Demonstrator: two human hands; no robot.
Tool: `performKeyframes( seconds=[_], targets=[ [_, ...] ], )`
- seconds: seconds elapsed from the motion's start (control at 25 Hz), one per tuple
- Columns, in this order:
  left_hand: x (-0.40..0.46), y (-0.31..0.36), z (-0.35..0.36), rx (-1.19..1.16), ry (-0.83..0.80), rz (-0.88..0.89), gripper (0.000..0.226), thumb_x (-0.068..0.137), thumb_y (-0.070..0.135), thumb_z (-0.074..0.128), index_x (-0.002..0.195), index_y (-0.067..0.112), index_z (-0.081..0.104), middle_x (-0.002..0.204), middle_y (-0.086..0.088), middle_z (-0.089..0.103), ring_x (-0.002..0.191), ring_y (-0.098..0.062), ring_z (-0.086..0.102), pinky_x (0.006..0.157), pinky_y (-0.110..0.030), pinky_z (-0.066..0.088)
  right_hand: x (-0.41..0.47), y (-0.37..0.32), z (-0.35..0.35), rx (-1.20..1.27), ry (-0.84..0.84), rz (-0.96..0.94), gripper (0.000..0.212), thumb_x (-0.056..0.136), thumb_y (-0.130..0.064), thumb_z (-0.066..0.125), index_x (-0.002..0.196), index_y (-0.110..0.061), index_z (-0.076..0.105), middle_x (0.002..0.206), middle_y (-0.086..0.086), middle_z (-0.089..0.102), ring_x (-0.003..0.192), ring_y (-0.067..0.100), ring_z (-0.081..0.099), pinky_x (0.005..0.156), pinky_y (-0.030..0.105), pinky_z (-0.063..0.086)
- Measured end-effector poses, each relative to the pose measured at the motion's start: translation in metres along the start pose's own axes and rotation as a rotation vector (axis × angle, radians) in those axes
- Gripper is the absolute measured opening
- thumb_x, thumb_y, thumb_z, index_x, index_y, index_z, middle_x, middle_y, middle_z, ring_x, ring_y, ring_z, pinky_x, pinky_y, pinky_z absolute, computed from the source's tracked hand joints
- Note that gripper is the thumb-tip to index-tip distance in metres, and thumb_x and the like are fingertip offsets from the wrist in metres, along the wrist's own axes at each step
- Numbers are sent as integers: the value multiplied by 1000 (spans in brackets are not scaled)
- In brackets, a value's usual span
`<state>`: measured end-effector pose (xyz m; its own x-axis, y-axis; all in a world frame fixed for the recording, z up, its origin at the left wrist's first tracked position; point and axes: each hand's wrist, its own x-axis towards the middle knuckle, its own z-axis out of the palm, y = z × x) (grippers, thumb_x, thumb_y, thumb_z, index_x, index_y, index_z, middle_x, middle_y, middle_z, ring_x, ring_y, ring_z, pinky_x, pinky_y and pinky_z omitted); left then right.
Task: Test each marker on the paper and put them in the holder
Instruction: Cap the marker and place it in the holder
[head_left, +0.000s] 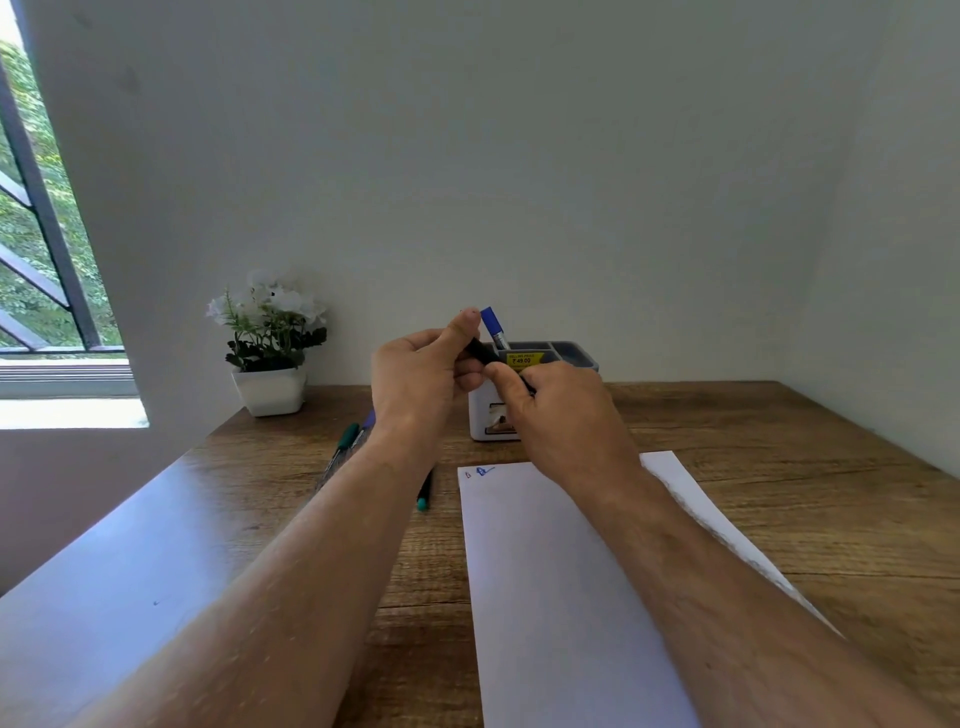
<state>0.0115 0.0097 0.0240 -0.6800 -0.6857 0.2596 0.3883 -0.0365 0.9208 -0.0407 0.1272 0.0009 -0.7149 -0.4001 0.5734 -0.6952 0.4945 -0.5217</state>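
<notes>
Hands apparently grip black marker.

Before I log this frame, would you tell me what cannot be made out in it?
Head view, one camera only:
- Black marker: mostly hidden by the left hand and right hand; cap state unclear.
- Holder: front hidden by the right hand; its label is too small to read in full.
- Pens on the table: partly hidden by the left forearm.
- Blue scribble on the paper: too small to read.
</notes>
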Motion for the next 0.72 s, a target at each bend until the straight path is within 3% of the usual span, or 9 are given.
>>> performKeyframes(
  seconds=[0.16, 0.28, 0.44, 0.56, 0.64, 0.72],
  targets=[
    [0, 2, 0, -88, -39, 7, 25, 77, 27, 78, 89, 5, 76, 73, -9, 74, 57, -11, 65, 54, -19, 54, -1, 10, -1, 44, 69, -31, 43, 94, -58, 45, 93, -23, 71, 74, -11, 63, 61, 4, 59, 51, 17, 46],
    [2, 7, -6, -201, -32, -1, 12, 78, 14, 76, 87, 7, 73, 77, -8, 76, 66, -13, 71, 59, -19, 57, 0, 16, 3, 103, 76, 24, 25, 96, -36, 56, 108, -20, 70, 91, -5, 70, 73, 6, 63, 61, 18, 53],
    [-1, 6, -10, -273, -135, -89, 15, 76, 0, 71, 90, 0, 67, 84, -13, 76, 80, -21, 75, 65, -21, 59, 0, 10, 0, 503, 90, 78, 18, 96, -30, 59, 109, -29, 71, 85, -18, 68, 77, -5, 64, 55, 7, 46],
    [-3, 4, -5, -227, -180, -151, 16, 81, -7, 68, 96, -3, 63, 92, -20, 75, 83, -25, 75, 62, -22, 58, -1, 7, -3, 635, 83, 93, 29, 95, -19, 62, 122, -27, 67, 83, -11, 69, 60, -4, 62, 50, 10, 46],
    [-2, 4, -4, -185, -143, -159, 12, 85, -4, 66, 97, -2, 64, 90, -18, 75, 78, -23, 74, 62, -24, 59, -1, 7, -5, 668, 70, 143, 51, 92, -11, 65, 138, -30, 52, 99, 0, 69, 53, 5, 64, 44, 17, 48],
    [-3, 3, -4, -107, -94, -164, 9, 91, 5, 61, 95, 3, 68, 82, -12, 75, 70, -18, 70, 65, -26, 59, -3, 6, -8, 694, 100, 155, 51, 92, -9, 65, 132, -37, 50, 109, 4, 66, 51, 14, 67, 40, 24, 50]
  ],
)
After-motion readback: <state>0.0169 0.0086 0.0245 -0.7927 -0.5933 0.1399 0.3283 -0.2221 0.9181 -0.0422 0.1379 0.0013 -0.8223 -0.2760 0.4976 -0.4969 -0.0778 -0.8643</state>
